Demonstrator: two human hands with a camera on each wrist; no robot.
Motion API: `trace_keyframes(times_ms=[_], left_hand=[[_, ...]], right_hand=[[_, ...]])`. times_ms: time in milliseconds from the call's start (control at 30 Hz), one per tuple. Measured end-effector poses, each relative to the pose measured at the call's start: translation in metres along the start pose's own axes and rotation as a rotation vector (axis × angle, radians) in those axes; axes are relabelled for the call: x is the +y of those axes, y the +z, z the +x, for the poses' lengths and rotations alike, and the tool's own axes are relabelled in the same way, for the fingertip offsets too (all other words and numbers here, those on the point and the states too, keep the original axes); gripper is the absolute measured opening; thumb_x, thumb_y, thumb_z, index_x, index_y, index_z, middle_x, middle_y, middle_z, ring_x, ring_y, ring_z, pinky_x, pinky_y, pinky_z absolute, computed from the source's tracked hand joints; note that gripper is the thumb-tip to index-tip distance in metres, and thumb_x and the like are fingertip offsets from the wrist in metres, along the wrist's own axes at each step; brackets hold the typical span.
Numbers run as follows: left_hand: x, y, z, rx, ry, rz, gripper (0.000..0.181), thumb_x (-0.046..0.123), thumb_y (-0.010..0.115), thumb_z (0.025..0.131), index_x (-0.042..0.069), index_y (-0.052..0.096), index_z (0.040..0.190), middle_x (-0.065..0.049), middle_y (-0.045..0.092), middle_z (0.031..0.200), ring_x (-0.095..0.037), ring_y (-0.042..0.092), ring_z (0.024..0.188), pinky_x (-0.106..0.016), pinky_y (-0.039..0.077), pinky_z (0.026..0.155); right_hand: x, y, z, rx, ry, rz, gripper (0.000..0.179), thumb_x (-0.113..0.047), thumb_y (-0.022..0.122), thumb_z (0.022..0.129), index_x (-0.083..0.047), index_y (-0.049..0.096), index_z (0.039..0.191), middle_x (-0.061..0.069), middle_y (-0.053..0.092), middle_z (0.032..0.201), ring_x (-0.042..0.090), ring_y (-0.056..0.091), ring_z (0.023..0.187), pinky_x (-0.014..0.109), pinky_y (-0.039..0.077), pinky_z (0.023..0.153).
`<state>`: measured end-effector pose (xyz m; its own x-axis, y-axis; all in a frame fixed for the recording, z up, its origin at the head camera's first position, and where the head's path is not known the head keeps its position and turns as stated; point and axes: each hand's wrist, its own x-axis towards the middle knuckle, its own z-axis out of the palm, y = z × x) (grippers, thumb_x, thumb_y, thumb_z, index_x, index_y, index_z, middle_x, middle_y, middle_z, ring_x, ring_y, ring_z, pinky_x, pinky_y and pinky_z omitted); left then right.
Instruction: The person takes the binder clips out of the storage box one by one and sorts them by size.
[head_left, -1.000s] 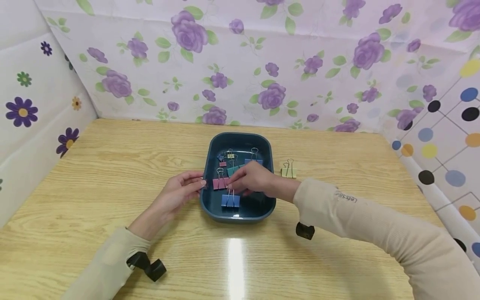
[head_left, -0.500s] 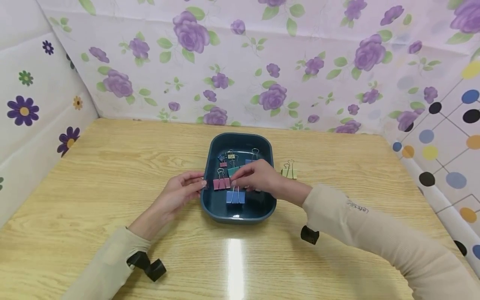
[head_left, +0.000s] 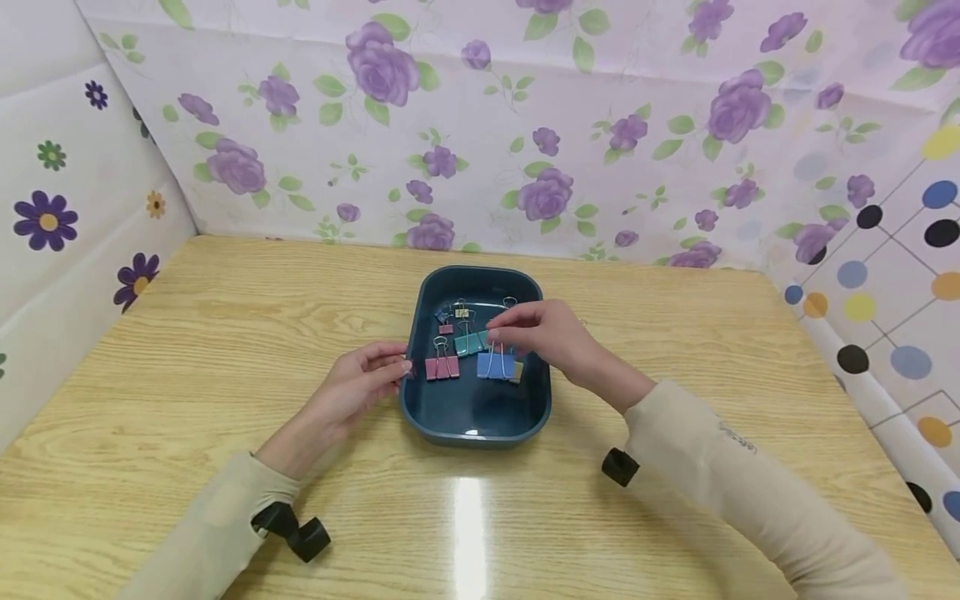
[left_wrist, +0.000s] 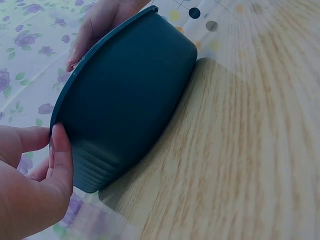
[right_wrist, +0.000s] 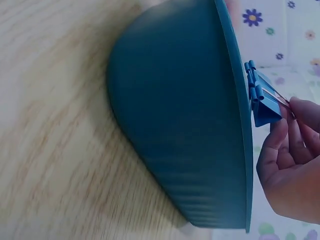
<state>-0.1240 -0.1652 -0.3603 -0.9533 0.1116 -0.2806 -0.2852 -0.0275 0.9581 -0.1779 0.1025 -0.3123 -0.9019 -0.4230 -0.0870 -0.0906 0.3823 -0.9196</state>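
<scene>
A dark blue-green plastic tray (head_left: 442,421) stands on the table with binder clips inside. My left hand (head_left: 356,385) pinches its left rim between thumb and fingers, as the left wrist view also shows against the tray wall (left_wrist: 125,85). Over the tray, my right hand (head_left: 551,337) pinches a large blue binder clip (head_left: 495,367) by its wire handles. In the right wrist view this blue clip (right_wrist: 265,107) is above the rim. Left of it are a pink binder clip (head_left: 442,368) and a teal one (head_left: 471,343). A yellowish clip (head_left: 517,372) is partly hidden behind the blue one.
Small binder clips lie at the tray's far left: yellow (head_left: 462,313), pink (head_left: 446,329) and blue (head_left: 441,317). My right hand mostly hides a pale yellow clip right of the tray. Flowered cloth (head_left: 480,150) hangs behind the wooden table (head_left: 300,292).
My right hand has lifted the large blue binder clip and carried it right and away from the tray's near end. The left hand stays on the rim.
</scene>
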Motion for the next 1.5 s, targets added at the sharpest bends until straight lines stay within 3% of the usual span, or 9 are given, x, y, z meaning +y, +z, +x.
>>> trace_keyframes(times_ms=[133, 267, 433, 667, 967, 1233, 1500], left_hand=[[0.001, -0.001, -0.001, 0.0, -0.002, 0.003, 0.042, 0.005, 0.058, 0.097, -0.008, 0.045, 0.135, -0.016, 0.055, 0.117, -0.013, 0.058, 0.093, -0.023, 0.052, 0.079], [0.002, -0.001, -0.001, -0.002, -0.003, 0.008, 0.042, 0.006, 0.058, 0.097, -0.007, 0.045, 0.135, -0.014, 0.056, 0.114, -0.013, 0.058, 0.093, -0.023, 0.052, 0.079], [0.0, 0.006, 0.004, -0.022, 0.003, -0.013, 0.042, 0.004, 0.058, 0.096, -0.008, 0.046, 0.134, -0.015, 0.055, 0.116, -0.014, 0.058, 0.094, -0.023, 0.052, 0.08], [0.0, 0.005, 0.002, -0.014, 0.012, -0.024, 0.042, 0.004, 0.058, 0.096, -0.009, 0.045, 0.134, -0.019, 0.054, 0.118, -0.013, 0.059, 0.094, -0.023, 0.052, 0.08], [0.0, 0.002, 0.001, -0.02, 0.011, -0.035, 0.043, 0.003, 0.058, 0.096, -0.01, 0.044, 0.134, -0.011, 0.055, 0.111, -0.01, 0.059, 0.09, -0.022, 0.052, 0.077], [-0.001, 0.0, 0.0, -0.019, 0.007, -0.046, 0.043, 0.002, 0.057, 0.096, -0.01, 0.043, 0.134, -0.009, 0.056, 0.108, -0.01, 0.059, 0.089, -0.022, 0.052, 0.077], [-0.002, 0.0, 0.0, -0.016, 0.004, -0.044, 0.042, 0.003, 0.058, 0.096, -0.009, 0.044, 0.134, -0.008, 0.057, 0.107, -0.012, 0.059, 0.09, -0.022, 0.052, 0.077]], right_hand=[[0.001, -0.005, -0.004, 0.027, 0.0, -0.015, 0.024, -0.017, 0.069, 0.091, -0.001, 0.071, 0.109, 0.007, 0.071, 0.094, 0.024, 0.063, 0.084, 0.042, 0.054, 0.08], [-0.002, -0.011, -0.009, 0.098, -0.01, -0.035, 0.022, -0.018, 0.068, 0.092, -0.004, 0.072, 0.108, 0.007, 0.071, 0.093, 0.023, 0.062, 0.084, 0.032, 0.052, 0.072], [-0.003, -0.029, -0.019, 0.169, -0.059, -0.082, 0.019, -0.017, 0.067, 0.093, -0.004, 0.072, 0.105, 0.008, 0.07, 0.089, 0.022, 0.061, 0.08, 0.029, 0.049, 0.065], [0.003, -0.048, -0.018, 0.194, -0.083, -0.108, 0.021, -0.014, 0.066, 0.093, 0.003, 0.07, 0.106, 0.01, 0.069, 0.089, 0.022, 0.064, 0.085, 0.042, 0.052, 0.083], [0.026, -0.071, -0.017, 0.22, -0.025, -0.182, 0.02, -0.016, 0.063, 0.095, 0.001, 0.068, 0.106, 0.011, 0.068, 0.091, 0.022, 0.063, 0.087, 0.033, 0.051, 0.081], [0.039, -0.091, -0.02, 0.233, 0.024, -0.243, 0.023, -0.02, 0.064, 0.095, 0.001, 0.068, 0.105, 0.01, 0.069, 0.09, 0.024, 0.064, 0.087, 0.045, 0.048, 0.086], [0.051, -0.109, -0.025, 0.235, 0.043, -0.271, 0.023, -0.02, 0.063, 0.096, 0.002, 0.066, 0.103, 0.01, 0.069, 0.089, 0.023, 0.064, 0.086, 0.046, 0.047, 0.086]])
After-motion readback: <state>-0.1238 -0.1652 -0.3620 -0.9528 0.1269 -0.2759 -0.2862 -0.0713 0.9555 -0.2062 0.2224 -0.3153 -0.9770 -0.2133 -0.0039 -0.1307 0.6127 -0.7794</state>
